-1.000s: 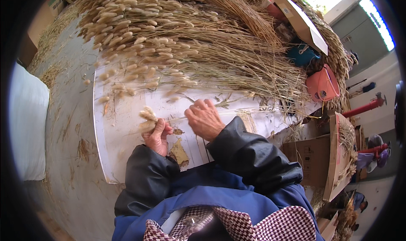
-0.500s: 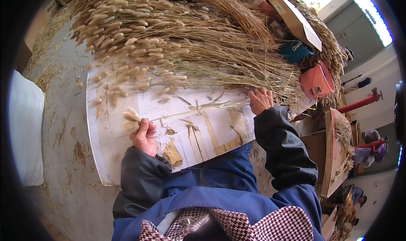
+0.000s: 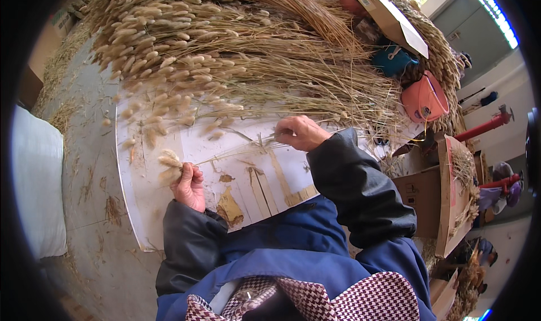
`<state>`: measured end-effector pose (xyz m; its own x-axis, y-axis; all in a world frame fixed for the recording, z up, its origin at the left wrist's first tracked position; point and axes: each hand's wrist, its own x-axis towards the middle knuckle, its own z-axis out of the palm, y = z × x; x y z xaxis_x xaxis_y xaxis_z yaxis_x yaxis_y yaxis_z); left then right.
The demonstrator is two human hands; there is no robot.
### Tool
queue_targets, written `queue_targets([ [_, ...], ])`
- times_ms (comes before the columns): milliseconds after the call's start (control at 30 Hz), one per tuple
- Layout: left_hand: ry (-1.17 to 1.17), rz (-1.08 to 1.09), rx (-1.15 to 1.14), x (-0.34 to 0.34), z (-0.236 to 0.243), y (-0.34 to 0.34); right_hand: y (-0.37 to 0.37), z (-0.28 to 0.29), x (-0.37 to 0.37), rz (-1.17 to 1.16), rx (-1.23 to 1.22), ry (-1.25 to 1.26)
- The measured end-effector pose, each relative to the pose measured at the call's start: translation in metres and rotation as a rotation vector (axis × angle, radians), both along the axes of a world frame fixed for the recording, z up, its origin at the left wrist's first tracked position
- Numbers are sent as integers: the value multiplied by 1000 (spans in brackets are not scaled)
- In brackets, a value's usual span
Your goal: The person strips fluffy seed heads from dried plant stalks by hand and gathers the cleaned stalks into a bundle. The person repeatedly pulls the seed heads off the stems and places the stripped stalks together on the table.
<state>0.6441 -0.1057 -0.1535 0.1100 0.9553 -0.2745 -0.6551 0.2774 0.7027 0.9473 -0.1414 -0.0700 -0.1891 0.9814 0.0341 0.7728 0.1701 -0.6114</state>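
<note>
My left hand (image 3: 190,187) pinches a small bunch of dried bunny-tail grass (image 3: 170,164) just below its fluffy, pale heads. The thin stems of the bunch slant to the right over a white board (image 3: 203,138) on my lap. Beyond them, my right hand (image 3: 301,133) is above the board with its fingers curled inward, close to the stem ends; what lies between its fingertips is hidden. A big heap of the same dried grass (image 3: 270,76) covers the far part of the board, heads to the left and stems to the right.
At the far right stand a pink bucket (image 3: 424,100), a teal container (image 3: 391,62) and a cardboard box (image 3: 389,17). Another carton (image 3: 420,197) stands right of my arm. A white bulky sack (image 3: 38,183) is at the left on the littered floor (image 3: 90,208).
My right hand has moved left along the stems, from the board's right side toward its middle, and its fingers have curled in. The left hand still holds the bunch in nearly the same place.
</note>
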Motion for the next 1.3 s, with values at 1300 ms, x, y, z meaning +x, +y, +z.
queue_targets([
  [1300, 2130, -467, 1277, 369, 2, -56, -45, -11, 47, -720, 611, -382],
])
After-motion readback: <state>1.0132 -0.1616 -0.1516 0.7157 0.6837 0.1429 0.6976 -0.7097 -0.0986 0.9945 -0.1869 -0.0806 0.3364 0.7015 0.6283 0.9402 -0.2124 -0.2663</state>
